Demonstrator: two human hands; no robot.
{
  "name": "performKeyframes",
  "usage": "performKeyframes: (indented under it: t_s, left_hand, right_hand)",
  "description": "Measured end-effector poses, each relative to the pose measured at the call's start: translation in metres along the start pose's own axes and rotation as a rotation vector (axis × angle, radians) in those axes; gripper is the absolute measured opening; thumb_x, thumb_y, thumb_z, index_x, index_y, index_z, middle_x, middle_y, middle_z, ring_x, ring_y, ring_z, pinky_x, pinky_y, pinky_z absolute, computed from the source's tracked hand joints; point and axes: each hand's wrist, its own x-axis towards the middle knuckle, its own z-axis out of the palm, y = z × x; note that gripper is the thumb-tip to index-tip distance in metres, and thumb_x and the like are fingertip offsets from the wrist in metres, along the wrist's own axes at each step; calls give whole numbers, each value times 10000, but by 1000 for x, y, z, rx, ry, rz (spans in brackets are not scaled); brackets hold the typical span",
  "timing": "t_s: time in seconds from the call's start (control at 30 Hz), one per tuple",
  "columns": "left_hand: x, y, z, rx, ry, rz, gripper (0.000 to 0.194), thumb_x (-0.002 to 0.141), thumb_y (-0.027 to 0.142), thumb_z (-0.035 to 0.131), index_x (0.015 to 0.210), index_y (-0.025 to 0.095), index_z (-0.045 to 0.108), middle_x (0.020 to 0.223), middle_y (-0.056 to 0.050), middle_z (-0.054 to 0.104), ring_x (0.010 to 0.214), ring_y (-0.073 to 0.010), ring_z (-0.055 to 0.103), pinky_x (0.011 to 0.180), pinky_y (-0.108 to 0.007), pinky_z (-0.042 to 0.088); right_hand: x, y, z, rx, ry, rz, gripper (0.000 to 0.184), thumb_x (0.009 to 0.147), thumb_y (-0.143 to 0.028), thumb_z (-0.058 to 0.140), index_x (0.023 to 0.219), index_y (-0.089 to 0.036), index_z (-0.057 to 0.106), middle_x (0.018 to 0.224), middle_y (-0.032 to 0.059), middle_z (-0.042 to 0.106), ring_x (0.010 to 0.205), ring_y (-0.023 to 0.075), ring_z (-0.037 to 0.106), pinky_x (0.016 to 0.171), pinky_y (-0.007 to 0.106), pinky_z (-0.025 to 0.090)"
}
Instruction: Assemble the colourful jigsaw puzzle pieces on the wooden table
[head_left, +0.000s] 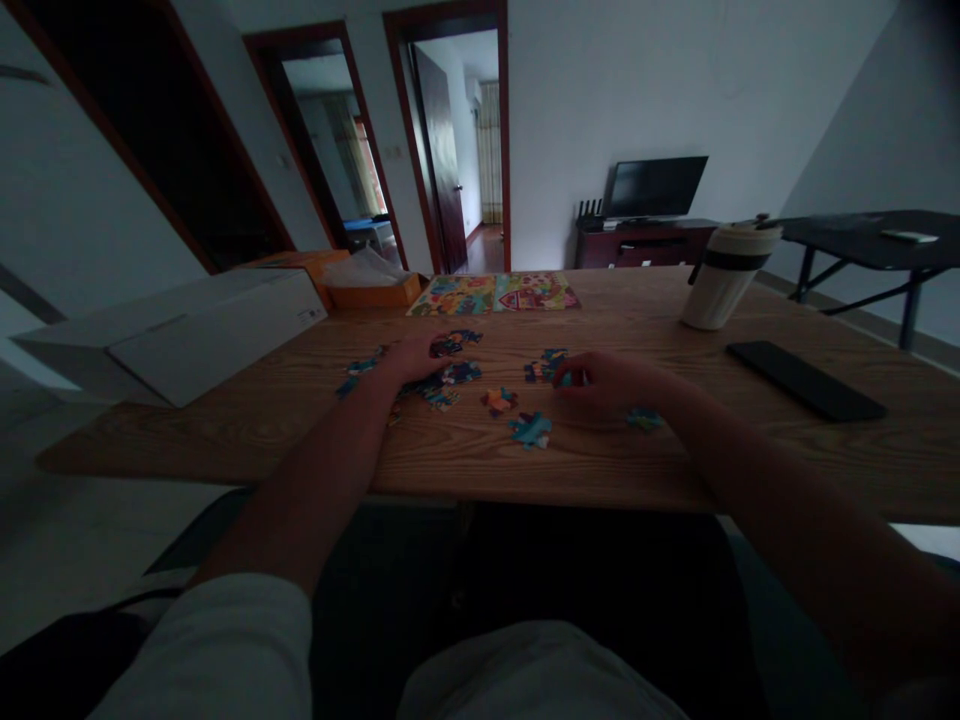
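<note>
My left hand [412, 360] rests over a loose heap of jigsaw puzzle pieces [459, 373], thumb and fingers apart; some pieces under it are hidden. A dark cluster of pieces [448, 344] lies at its fingertips. My right hand [604, 385] is curled low over the table, its thumb and fingers closed around a teal puzzle piece [568, 379], partly covered. Touching or just beyond those fingers are more blue pieces [553, 356]. Between my hands lie an orange piece [499, 401] and a light-blue piece [531, 430]. Another piece [645, 418] sits beneath my right wrist.
A colourful printed picture sheet [495, 294] lies at the table's far edge. To the left stand a white box [217, 330] and an orange box [375, 296]. On the right are a cream tumbler [726, 280] and a flat black object [806, 380].
</note>
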Motion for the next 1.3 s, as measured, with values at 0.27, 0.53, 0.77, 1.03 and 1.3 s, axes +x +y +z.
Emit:
performKeyframes:
  t_s: [0.27, 0.53, 0.77, 1.03, 1.3]
  left_hand:
    - [-4, 3, -2, -11, 17, -10, 691, 810, 618, 704, 1392, 265, 584, 1176, -79, 742, 1092, -298, 672, 915, -368, 500]
    - [4, 14, 11, 143, 50, 8, 606, 884, 636, 604, 1365, 267, 627, 1242, -91, 724, 1214, -357, 609, 1020, -454, 438]
    - [0, 16, 4, 40, 34, 19, 592, 840, 603, 666, 1306, 238, 658, 1120, -102, 742, 1019, -320, 668, 855, -395, 487]
    - [-6, 18, 2, -227, 63, 42, 442, 772, 348, 751, 1191, 219, 695, 988, -57, 739, 894, -246, 678, 779, -331, 510]
    - [-14, 55, -8, -450, 97, 210, 193, 764, 201, 640, 943, 184, 710, 968, -75, 750, 862, -211, 683, 774, -333, 537]
  right_hand:
    - [2, 23, -16, 62, 139, 149, 374, 921, -524, 625, 1061, -200, 752, 778, 63, 713, 647, 178, 620, 592, 292, 438]
    - [3, 32, -21, 35, 220, 179, 297, 915, -457, 655, 1017, -193, 742, 833, 74, 721, 669, 170, 631, 617, 289, 456]
    - [1, 36, -25, 23, 241, 165, 299, 930, -426, 582, 1004, -183, 740, 825, 77, 717, 672, 181, 626, 632, 318, 468]
    - [2, 37, -23, 35, 248, 156, 317, 910, -435, 593, 1009, -177, 748, 823, 84, 721, 671, 188, 626, 640, 324, 467]
    - [3, 33, -23, 133, 285, 104, 300, 904, -430, 610, 993, -179, 749, 805, 68, 711, 681, 173, 605, 633, 300, 454]
